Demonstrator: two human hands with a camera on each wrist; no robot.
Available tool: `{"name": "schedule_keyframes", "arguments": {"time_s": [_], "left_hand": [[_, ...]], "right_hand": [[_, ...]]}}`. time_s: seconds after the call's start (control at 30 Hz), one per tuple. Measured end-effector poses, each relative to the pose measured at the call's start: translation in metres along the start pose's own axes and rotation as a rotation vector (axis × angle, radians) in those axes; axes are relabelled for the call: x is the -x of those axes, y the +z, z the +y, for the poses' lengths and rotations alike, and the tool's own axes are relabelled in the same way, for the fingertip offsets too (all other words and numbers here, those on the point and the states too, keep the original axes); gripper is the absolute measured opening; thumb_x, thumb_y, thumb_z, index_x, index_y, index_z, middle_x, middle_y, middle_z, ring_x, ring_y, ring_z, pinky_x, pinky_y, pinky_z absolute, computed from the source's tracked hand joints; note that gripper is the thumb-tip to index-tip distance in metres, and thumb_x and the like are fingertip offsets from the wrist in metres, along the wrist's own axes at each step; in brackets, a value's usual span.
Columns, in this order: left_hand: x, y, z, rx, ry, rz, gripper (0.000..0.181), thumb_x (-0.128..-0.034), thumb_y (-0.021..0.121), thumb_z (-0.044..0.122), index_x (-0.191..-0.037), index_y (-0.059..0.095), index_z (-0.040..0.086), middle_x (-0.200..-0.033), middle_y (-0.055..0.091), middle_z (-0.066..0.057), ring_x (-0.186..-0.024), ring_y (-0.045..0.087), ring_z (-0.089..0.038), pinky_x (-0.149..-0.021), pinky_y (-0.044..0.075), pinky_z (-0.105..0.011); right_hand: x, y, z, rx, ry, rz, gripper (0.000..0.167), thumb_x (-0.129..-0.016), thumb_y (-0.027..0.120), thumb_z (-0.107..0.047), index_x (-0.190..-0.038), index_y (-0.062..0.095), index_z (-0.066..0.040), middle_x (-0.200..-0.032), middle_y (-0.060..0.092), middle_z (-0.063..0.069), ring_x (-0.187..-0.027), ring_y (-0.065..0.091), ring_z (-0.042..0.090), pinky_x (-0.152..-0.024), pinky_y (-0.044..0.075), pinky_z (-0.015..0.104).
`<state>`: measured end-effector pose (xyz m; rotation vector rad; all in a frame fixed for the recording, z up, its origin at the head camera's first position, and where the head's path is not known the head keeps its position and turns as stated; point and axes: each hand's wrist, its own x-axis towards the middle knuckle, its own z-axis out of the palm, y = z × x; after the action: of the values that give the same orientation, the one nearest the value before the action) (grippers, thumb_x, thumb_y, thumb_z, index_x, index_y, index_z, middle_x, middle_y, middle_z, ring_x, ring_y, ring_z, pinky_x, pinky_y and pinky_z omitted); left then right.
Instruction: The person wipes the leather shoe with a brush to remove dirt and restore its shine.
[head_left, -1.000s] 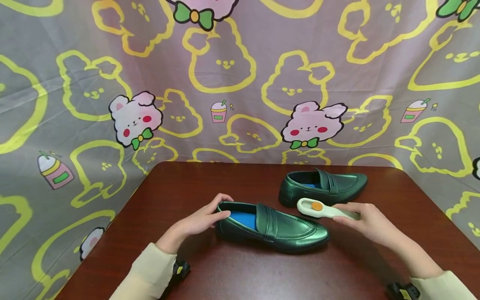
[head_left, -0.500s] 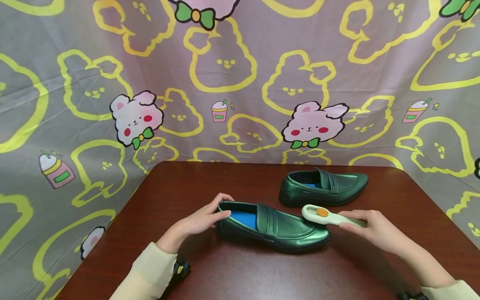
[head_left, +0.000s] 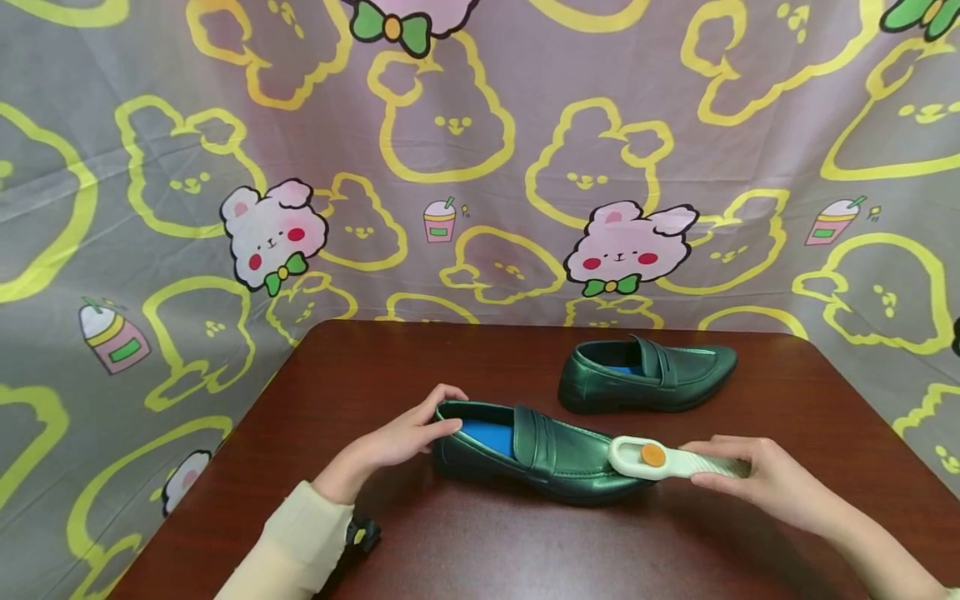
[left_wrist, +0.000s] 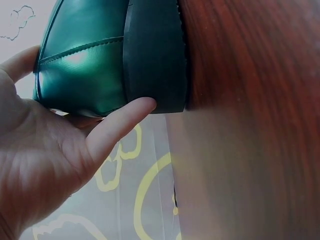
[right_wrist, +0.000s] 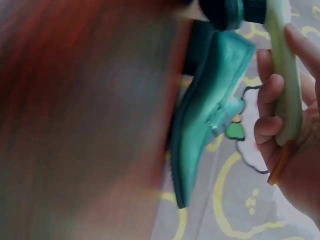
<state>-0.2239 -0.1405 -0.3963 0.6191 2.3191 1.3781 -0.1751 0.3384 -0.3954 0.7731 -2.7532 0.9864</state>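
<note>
A shiny dark green loafer [head_left: 573,454] with a blue insole stands on the table, toe to the right. My left hand [head_left: 397,435] holds it round the heel; the left wrist view shows its heel block [left_wrist: 155,60] with a finger of my hand [left_wrist: 45,145] against it. In my right hand [head_left: 776,479] is a pale green shoe brush [head_left: 678,462] with an orange button, its head over the loafer's toe. The right wrist view shows my fingers curled round the brush's handle [right_wrist: 285,95]. Dark bristles appear at its top edge, by the toe; the exact contact is hard to see.
A matching green loafer [head_left: 652,379] stands farther back on the right, toe to the right. The reddish-brown table [head_left: 420,542] has rounded back corners. A patterned cloth [head_left: 480,275] hangs behind and at both sides.
My right hand has brought the brush from behind the near loafer's toe forward and slightly right, onto the toe. The left hand and both loafers stay nearly where they were.
</note>
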Motion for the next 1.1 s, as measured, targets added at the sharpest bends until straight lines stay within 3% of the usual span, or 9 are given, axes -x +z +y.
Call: {"name": "schedule_keyframes", "arguments": {"time_s": [0.1,0.23,0.37,0.43,0.53,0.7,0.8,1.03,1.1], "left_hand": [[0.000,0.000,0.001,0.003,0.004,-0.001,0.040,-0.1017,0.050,0.034,-0.136,0.033,0.022,-0.131,0.042,-0.013,-0.111,0.048,-0.033,-0.083,0.049,-0.049],[0.000,0.001,0.000,0.009,0.004,-0.002,0.040,-0.1018,0.050,0.033,-0.136,0.033,0.022,-0.131,0.042,-0.013,-0.111,0.048,-0.032,-0.083,0.049,-0.049],[0.001,0.002,-0.001,0.008,0.002,-0.002,0.041,-0.1016,0.051,0.033,-0.137,0.033,0.022,-0.131,0.042,-0.013,-0.111,0.048,-0.032,-0.083,0.049,-0.050],[0.001,0.002,-0.001,0.009,0.001,-0.001,0.041,-0.1015,0.051,0.033,-0.137,0.033,0.023,-0.131,0.042,-0.013,-0.112,0.048,-0.032,-0.083,0.049,-0.050],[0.001,0.000,-0.001,0.010,0.000,-0.001,0.041,-0.1015,0.051,0.032,-0.137,0.033,0.023,-0.132,0.042,-0.013,-0.112,0.047,-0.033,-0.084,0.049,-0.050],[0.001,-0.001,0.001,0.002,0.000,0.003,0.041,-0.1012,0.051,0.034,-0.136,0.033,0.022,-0.132,0.041,-0.013,-0.113,0.047,-0.033,-0.084,0.049,-0.051],[0.001,-0.001,0.000,-0.002,0.001,0.004,0.041,-0.1013,0.051,0.035,-0.136,0.033,0.022,-0.133,0.041,-0.013,-0.114,0.047,-0.034,-0.084,0.048,-0.052],[0.001,0.000,0.000,-0.009,-0.001,0.011,0.041,-0.1013,0.051,0.035,-0.136,0.033,0.022,-0.133,0.042,-0.013,-0.114,0.047,-0.034,-0.085,0.048,-0.053],[0.001,0.000,0.000,-0.007,-0.001,0.010,0.041,-0.1013,0.051,0.035,-0.136,0.033,0.022,-0.133,0.042,-0.013,-0.114,0.047,-0.034,-0.085,0.048,-0.053]], "right_hand": [[0.001,-0.001,0.008,0.024,0.005,0.031,0.029,-0.085,0.076,-0.022,-0.114,0.071,-0.023,-0.092,0.065,-0.012,-0.080,0.054,0.003,-0.064,0.043,0.022],[0.002,-0.003,0.016,0.102,-0.026,0.136,0.029,-0.082,0.079,-0.017,-0.110,0.072,-0.020,-0.088,0.063,-0.013,-0.073,0.051,0.004,-0.062,0.039,0.019],[0.008,-0.006,0.016,0.124,-0.015,0.185,0.032,-0.079,0.082,-0.017,-0.110,0.073,-0.022,-0.090,0.065,-0.012,-0.080,0.051,-0.001,-0.066,0.036,0.014],[0.012,-0.007,0.011,0.101,0.022,0.154,0.032,-0.079,0.082,-0.020,-0.110,0.073,-0.024,-0.094,0.067,-0.012,-0.090,0.053,-0.002,-0.070,0.037,0.011],[0.016,-0.006,0.001,0.056,0.062,0.076,0.032,-0.080,0.081,-0.023,-0.111,0.073,-0.026,-0.101,0.068,-0.011,-0.107,0.057,0.011,-0.077,0.040,0.012],[0.016,-0.001,-0.007,0.012,-0.028,-0.004,0.034,-0.079,0.081,-0.021,-0.111,0.073,-0.025,-0.100,0.069,-0.013,-0.106,0.058,0.010,-0.077,0.043,0.015],[0.016,-0.003,0.001,0.013,-0.022,-0.010,0.033,-0.079,0.081,-0.021,-0.111,0.073,-0.025,-0.100,0.069,-0.013,-0.105,0.056,0.004,-0.076,0.043,0.014],[0.019,-0.016,0.025,0.045,0.096,0.074,0.032,-0.081,0.080,-0.021,-0.113,0.073,-0.022,-0.104,0.068,-0.006,-0.105,0.048,-0.009,-0.076,0.038,0.009],[0.018,-0.018,0.024,0.064,0.110,0.097,0.033,-0.080,0.081,-0.022,-0.112,0.073,-0.022,-0.103,0.069,-0.004,-0.107,0.053,0.001,-0.076,0.037,0.009]]}}
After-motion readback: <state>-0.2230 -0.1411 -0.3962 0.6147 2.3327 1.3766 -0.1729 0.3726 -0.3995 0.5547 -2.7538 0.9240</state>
